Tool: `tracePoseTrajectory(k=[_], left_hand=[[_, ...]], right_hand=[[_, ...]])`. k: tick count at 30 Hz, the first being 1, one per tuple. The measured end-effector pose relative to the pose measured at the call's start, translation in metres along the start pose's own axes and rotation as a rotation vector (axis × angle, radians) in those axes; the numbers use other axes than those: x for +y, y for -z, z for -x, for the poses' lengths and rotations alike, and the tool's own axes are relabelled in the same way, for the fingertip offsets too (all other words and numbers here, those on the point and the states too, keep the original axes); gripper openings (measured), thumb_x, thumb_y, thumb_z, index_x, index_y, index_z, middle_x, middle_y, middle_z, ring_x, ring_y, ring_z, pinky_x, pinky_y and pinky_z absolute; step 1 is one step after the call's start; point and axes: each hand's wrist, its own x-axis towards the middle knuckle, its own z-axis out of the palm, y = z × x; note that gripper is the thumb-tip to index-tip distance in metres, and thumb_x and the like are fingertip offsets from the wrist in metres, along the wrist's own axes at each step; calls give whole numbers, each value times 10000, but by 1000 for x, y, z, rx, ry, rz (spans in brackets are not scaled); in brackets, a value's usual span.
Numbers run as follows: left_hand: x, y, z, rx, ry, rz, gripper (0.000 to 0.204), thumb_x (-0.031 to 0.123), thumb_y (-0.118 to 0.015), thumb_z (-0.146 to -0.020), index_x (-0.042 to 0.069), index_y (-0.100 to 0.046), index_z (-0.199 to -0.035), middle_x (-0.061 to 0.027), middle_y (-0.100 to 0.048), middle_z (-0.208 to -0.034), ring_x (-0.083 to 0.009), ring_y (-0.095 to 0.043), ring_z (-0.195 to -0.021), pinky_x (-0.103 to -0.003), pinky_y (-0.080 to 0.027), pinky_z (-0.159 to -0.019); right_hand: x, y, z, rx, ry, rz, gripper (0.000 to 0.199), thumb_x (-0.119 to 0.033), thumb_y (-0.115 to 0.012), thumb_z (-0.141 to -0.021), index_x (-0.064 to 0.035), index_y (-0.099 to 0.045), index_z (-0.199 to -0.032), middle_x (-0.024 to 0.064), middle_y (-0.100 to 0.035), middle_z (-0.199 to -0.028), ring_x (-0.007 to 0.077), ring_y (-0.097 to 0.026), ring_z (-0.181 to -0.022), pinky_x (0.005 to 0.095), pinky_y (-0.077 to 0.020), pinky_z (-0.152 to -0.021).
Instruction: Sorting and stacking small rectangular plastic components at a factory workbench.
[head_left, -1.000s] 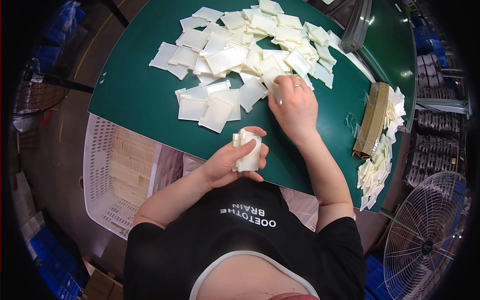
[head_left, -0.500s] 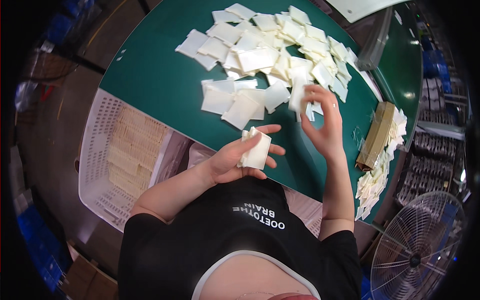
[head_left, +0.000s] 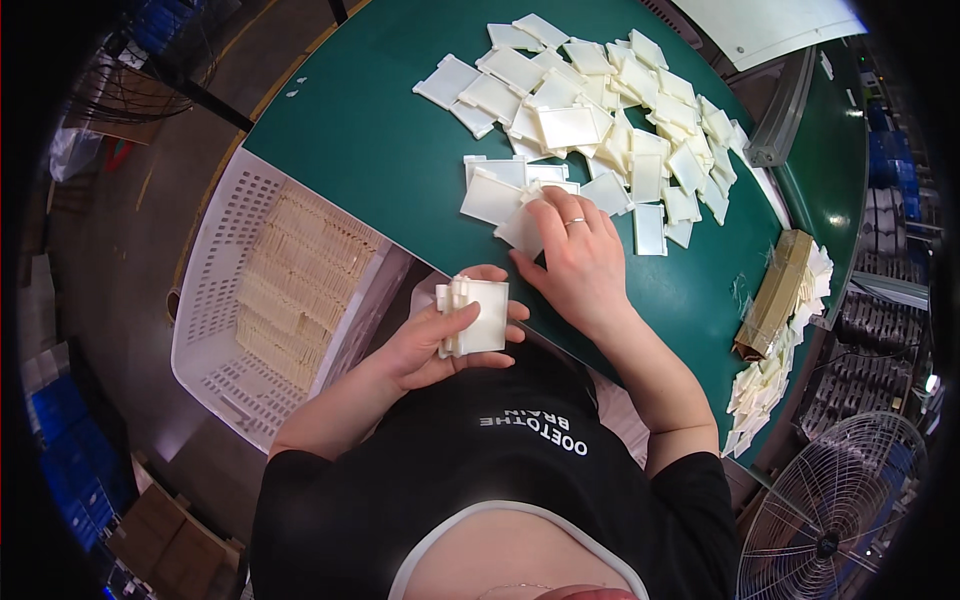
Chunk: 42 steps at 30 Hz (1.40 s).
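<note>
My left hand (head_left: 430, 345) holds a small stack of white square plastic pieces (head_left: 476, 316) near my belly, just off the front edge of the green table (head_left: 370, 130). My right hand (head_left: 578, 255) lies palm down on the table, its fingers resting on a loose white piece (head_left: 522, 228) at the near edge of the pile. Many more white pieces (head_left: 600, 110) are scattered across the table beyond it.
A white perforated crate (head_left: 215, 330) holding rows of cream pieces (head_left: 295, 285) stands at my left, below the table. A brown cardboard bundle (head_left: 775, 295) with stacked white pieces (head_left: 760, 385) lies at the table's right edge. A fan (head_left: 830, 510) stands at the lower right.
My right hand, raised with a white piece half a second ago, has come down flat onto the near pieces. The stack in my left hand has grown and turned flat-side up.
</note>
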Motion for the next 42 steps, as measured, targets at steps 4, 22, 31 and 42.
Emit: tracePoseTrajectory(k=[4,22,31,42], left_hand=[[2,0,3,-8,-45,133,611,322,-554,-1028,224,-242,-1544,-190,-457,-1455,-327,-537,-1299,-547,-543,-984],[7,-1,-3,51,-138,78,657,488,-442,-1035,280,-156,-1589,-155,-408,-1517,-348,-520,-1320,-502,-577,-949],[13,11,7,24,-170,38,623,275,-620,-986,235,-291,-1513,-191,-481,-1436,-330,-573,-1247,-471,-578,-946],[6,-6,-1,28,-461,-41,830,224,-721,-914,235,-188,-1550,-122,-395,-1518,-338,-399,-1407,-600,-365,-1141]], right_hand=[[-4,28,5,51,6,-327,557,-124,-828,-688,-56,-585,-1184,154,-600,-1277,352,-583,-1152,438,-485,-959],[-1,45,-5,-37,42,-517,566,-205,-877,-648,-116,-622,-1146,79,-621,-1262,307,-551,-1207,437,-383,-1017],[-4,-14,-28,98,162,-58,376,-128,-768,-775,-96,-604,-1111,72,-647,-1185,278,-602,-1127,424,-448,-950],[-61,37,-10,-46,48,-697,271,-12,-779,-751,-45,-575,-926,109,-613,-930,262,-647,-761,344,-528,-624]])
